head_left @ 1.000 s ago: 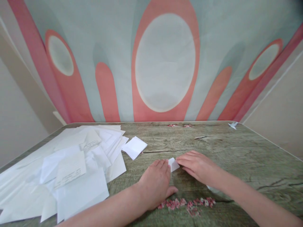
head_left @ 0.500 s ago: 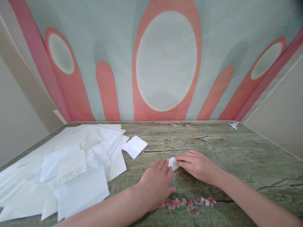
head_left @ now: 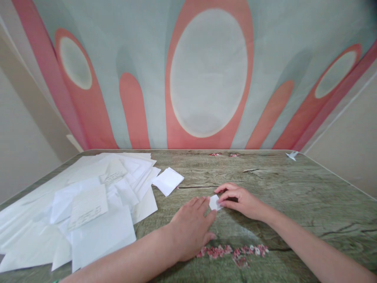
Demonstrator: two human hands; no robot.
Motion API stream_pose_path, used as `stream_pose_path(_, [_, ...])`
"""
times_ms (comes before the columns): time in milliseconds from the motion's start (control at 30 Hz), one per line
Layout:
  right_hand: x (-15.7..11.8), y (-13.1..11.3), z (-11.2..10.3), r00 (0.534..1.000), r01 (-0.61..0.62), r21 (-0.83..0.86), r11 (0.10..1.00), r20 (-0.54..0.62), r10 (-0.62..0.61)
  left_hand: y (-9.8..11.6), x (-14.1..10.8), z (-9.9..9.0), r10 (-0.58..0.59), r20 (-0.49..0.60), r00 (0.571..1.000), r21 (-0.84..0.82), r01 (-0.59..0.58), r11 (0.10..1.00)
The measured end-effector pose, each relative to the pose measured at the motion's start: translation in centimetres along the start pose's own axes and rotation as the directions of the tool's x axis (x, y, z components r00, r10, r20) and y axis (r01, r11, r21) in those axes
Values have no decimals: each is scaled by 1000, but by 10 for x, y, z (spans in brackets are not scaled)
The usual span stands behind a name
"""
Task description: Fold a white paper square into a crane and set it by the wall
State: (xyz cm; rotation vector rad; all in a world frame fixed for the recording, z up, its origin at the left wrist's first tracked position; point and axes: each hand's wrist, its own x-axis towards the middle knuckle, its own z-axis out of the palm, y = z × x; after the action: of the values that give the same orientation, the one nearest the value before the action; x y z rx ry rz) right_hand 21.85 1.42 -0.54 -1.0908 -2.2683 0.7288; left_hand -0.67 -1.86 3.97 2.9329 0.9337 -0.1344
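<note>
A small folded piece of white paper (head_left: pixel 214 203) lies on the wood-patterned tabletop between my two hands. My left hand (head_left: pixel 193 224) rests flat with its fingers stretched out, the fingertips over the paper's left edge. From the right, my right hand (head_left: pixel 238 199) has its thumb and fingertips at the paper's right corner in a loose pinch, the index finger raised a little. Part of the paper is hidden under the fingers of both hands. Beyond my left hand lies a squarish stack of white paper (head_left: pixel 168 181).
A spread-out heap of white sheets (head_left: pixel 103 243), some with printed lines, covers the left side of the table (head_left: pixel 265 173). A small white folded paper bird (head_left: pixel 291 156) sits at the far right corner. Behind the table hangs a pink and grey-green patterned backdrop (head_left: pixel 141 118).
My right hand's fingers have lifted and curled at the paper's corner, with the index finger now raised. My left hand has shifted slightly left and stays flat.
</note>
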Motion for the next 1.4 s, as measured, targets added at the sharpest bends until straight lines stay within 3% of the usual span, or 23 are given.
stream_pose_path(300, [1,-2,-6,998,-32,81,996,47,28,-3,-1,-4,26,19,999,-49,-25,998])
stream_pose_path(467, [3,-3,7,991,-71,44,997,-110,75,-4,-2,0,19,37,999,-75,-17,997])
stream_pose_path(567, [4,-4,21,965,-142,-87,986,-234,118,-4,-3,2,20,51,998,-89,-15,996])
stream_pose_path(700, [4,-3,30,947,-215,-247,945,-289,140,1,-2,-2,-10,82,997,-89,17,996])
stream_pose_path(933, [7,11,25,900,-334,-336,881,-390,193,2,0,-7,-3,68,998,-67,8,998])
stream_pose_path(1233, [7,10,25,882,-362,-325,874,-422,208,-5,0,-5,23,65,998,-91,-17,996])
stream_pose_path(1333, [6,12,21,891,-314,-243,918,-410,196,-6,-1,-7,28,75,997,-108,-19,994])
stream_pose_path(1400, [3,11,15,922,-232,-173,957,-353,160,-5,-2,-7,25,75,997,-117,-16,993])
